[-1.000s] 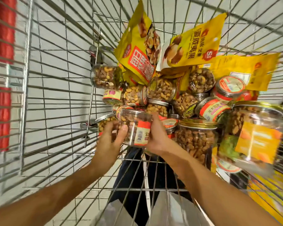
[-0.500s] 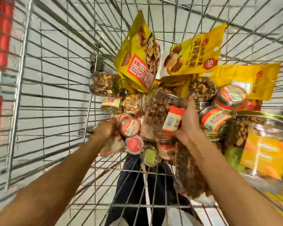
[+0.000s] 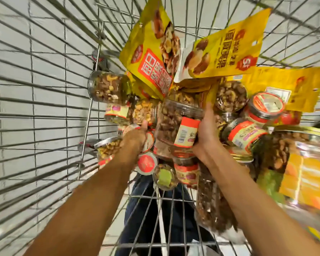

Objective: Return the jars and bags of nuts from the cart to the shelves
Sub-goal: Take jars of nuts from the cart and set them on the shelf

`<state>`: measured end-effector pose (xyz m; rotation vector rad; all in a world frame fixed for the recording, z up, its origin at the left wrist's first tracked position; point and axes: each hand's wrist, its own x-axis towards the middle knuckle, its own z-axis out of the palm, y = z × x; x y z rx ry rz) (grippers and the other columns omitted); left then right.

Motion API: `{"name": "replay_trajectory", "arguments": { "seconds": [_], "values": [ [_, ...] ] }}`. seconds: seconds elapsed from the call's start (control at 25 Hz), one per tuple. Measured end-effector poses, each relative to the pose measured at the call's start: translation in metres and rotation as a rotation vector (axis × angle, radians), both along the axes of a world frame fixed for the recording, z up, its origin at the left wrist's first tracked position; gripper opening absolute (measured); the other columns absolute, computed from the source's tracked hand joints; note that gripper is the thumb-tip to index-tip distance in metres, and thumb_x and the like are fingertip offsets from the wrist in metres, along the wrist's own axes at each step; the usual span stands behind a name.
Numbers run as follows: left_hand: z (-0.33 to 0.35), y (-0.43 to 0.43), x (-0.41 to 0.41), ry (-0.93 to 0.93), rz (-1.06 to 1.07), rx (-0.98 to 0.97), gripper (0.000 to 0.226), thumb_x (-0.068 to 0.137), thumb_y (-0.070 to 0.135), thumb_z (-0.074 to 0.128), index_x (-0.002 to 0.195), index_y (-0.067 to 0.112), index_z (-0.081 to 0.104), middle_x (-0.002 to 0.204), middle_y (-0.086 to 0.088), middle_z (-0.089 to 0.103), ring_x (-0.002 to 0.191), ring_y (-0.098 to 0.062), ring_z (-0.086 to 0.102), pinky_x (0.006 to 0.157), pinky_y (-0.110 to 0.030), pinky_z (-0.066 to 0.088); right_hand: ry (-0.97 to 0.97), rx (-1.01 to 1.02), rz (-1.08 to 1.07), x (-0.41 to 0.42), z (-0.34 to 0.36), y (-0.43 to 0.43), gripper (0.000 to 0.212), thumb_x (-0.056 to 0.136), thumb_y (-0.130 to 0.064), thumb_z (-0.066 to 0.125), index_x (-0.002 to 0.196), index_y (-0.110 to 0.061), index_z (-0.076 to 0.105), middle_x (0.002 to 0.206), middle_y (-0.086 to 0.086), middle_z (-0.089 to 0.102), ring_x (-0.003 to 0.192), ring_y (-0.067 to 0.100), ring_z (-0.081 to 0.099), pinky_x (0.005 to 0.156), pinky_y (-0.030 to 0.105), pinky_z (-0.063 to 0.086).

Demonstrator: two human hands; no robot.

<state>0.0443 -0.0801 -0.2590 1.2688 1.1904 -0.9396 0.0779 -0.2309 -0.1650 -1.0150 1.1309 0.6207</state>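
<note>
While both bare arms reached up from the bottom of the frame into the wire cart (image 3: 44, 108), the right hand (image 3: 205, 133) gripped a clear jar of nuts (image 3: 172, 126) at the centre. Its fingers curled round the jar's orange-and-white label. The jar was tilted and lay against the heap of other jars.

The left hand (image 3: 136, 137) was just left of that jar, down among small red-lidded jars (image 3: 146, 163), with its back to the camera. Its fingers were mostly hidden, so I could not tell whether it held anything.

Three yellow bags of nuts stood or leaned at the top of the pile: one upright at upper centre (image 3: 151, 58), one slanting to its right (image 3: 222, 48), and a third lying flatter toward the right edge (image 3: 284, 84). A jar on its side (image 3: 107, 87) rested against the cart's wire left of the bags. A large blurred jar with an orange label (image 3: 303, 172) filled the right side of the frame. Below centre, dark trousers (image 3: 146, 209) and pale floor tiles showed through the cart's wire.
</note>
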Motion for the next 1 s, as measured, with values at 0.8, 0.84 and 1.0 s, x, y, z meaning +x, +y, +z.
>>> {"name": "replay_trajectory", "arguments": {
  "seconds": [0.8,0.84,1.0],
  "values": [
    [0.289,-0.008,0.036,-0.535,-0.199,-0.799,0.059,0.012,0.026,0.096,0.064,0.008,0.074,0.071,-0.006,0.073,0.063,-0.016,0.070,0.054,-0.025,0.057,-0.586,0.217,-0.459,-0.070,0.243,-0.075,0.060,0.093,-0.054,0.025,0.093,-0.013,0.069,0.085,0.013,0.067,0.076,0.030,0.065,0.071,0.045,0.056],
    [0.307,-0.021,0.030,-0.545,-0.255,-0.824,0.059,0.007,0.029,0.096,0.057,0.010,0.073,0.065,-0.002,0.071,0.059,-0.014,0.069,0.052,-0.023,0.056,-0.635,0.209,-0.536,-0.092,0.257,-0.082,0.052,0.093,-0.051,0.027,0.089,-0.015,0.065,0.084,0.011,0.063,0.078,0.030,0.062,0.076,0.045,0.054],
    [0.362,-0.096,-0.010,-0.570,-0.540,-1.006,0.069,0.009,0.052,0.091,0.062,0.012,0.075,0.063,0.004,0.071,0.064,-0.009,0.070,0.062,-0.027,0.058,-0.714,0.104,-0.839,-0.181,0.298,-0.106,0.044,0.094,-0.044,0.027,0.084,-0.014,0.058,0.080,0.008,0.055,0.076,0.026,0.051,0.084,0.043,0.043]
  ]
}}
